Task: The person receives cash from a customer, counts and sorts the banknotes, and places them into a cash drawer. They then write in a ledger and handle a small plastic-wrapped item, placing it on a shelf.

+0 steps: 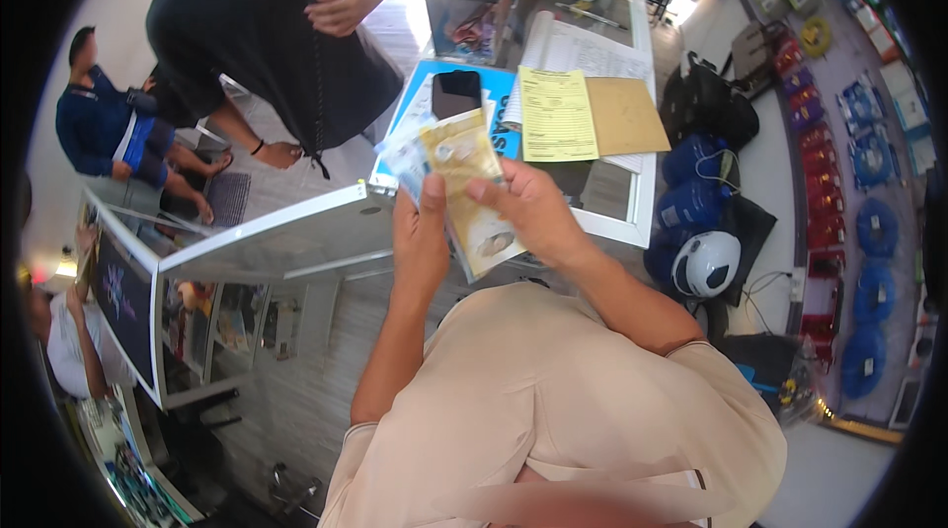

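Several banknotes are held between my two hands, above the near edge of a glass counter. A yellow-orange banknote point(460, 148) lies on top, and a bluish one point(407, 155) fans out behind it on the left. My left hand point(423, 229) is closed round their left side, thumb pointing up along the notes. From the right, my right hand point(530, 209) pinches the yellow note with its thumb across the face. Just beyond the notes, a dark phone point(456, 93) rests on a blue printed sheet point(502, 86).
A yellow form point(559, 115), a brown envelope point(628, 116) and an open notebook point(591, 51) lie on the glass counter point(640, 202). Across it stands a person in black point(259, 24); another sits at far left point(111, 123). A white helmet point(707, 264) and bags are at the right.
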Demonstrator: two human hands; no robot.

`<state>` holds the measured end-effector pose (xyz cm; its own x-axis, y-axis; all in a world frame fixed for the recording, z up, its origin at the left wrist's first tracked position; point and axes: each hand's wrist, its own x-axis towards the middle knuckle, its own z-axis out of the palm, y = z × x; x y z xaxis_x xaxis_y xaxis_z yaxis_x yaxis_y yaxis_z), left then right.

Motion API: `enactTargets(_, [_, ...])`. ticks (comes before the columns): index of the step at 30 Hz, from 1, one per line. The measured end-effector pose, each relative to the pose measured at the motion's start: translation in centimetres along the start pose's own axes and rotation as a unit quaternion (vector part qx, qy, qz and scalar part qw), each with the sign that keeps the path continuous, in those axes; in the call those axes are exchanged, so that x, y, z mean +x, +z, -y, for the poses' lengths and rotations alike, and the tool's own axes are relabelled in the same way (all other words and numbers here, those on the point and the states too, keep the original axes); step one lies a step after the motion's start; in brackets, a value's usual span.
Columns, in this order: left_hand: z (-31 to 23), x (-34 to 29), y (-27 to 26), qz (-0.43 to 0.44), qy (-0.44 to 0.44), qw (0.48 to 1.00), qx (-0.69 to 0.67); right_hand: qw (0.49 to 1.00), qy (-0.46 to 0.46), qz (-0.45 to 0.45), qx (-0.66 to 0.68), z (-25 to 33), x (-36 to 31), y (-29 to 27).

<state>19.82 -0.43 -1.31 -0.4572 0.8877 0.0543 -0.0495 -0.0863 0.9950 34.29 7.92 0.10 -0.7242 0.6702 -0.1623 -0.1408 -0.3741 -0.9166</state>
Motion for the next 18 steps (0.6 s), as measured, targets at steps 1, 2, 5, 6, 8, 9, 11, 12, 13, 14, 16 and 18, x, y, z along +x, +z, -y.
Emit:
enactTargets(1, [0.2, -0.2, 0.0, 0.018, -0.05, 0.999, -0.004, 0.999, 0.023, 0.005, -0.034, 0.0, -0.2, 0.2])
enactTargets(2, [0.4, -0.5, 0.0, 0.059, -0.033, 0.997, -0.022, 0.997, 0.037, 0.021, -0.063, -0.1, -0.5, 0.6])
enactTargets(5, [1.0, -1.4, -0.7, 0.105, -0.044, 0.975, -0.193, 0.994, 0.044, 0.039, -0.088, -0.9, -1.4, 1.7])
enactTargets(6, [1.2, -1.4, -1.5, 0.101, -0.056, 0.97, -0.212, 0.993, 0.039, 0.055, -0.098, -1.3, -1.5, 1.9])
enactTargets(8, [1.6, -2.0, -2.5, 0.111, -0.05, 0.96, -0.253, 0.991, 0.013, 0.078, -0.109, -2.1, -1.7, 2.3])
enactTargets(9, [1.7, -2.1, -2.7, 0.139, -0.03, 0.948, -0.285, 0.99, 0.002, 0.087, -0.113, -2.4, -1.8, 2.2])
enactTargets(11, [1.7, -2.2, -3.1, 0.162, -0.01, 0.938, -0.308, 0.99, 0.038, 0.092, -0.102, -2.7, -2.0, 1.9])
enactTargets(12, [1.6, -2.2, -3.1, 0.158, -0.004, 0.935, -0.317, 0.992, 0.041, 0.097, -0.067, -2.8, -2.1, 1.6])
enactTargets(13, [1.4, -2.4, -2.8, 0.157, 0.009, 0.933, -0.323, 0.995, 0.036, 0.091, -0.033, -2.9, -2.2, 1.5])
enactTargets(14, [1.1, -2.8, -2.2, 0.062, 0.001, 0.936, -0.348, 0.989, 0.084, 0.106, 0.063, -2.9, -2.2, 1.2])
enactTargets(16, [0.5, -3.5, -0.5, -0.007, 0.086, 0.939, -0.333, 0.949, 0.157, 0.117, 0.248, -2.9, -2.3, 0.5])
enactTargets(18, [0.2, -4.5, 1.8, -0.054, 0.12, 0.959, -0.252, 0.95, 0.14, 0.201, 0.192, -2.9, -2.1, -0.5])
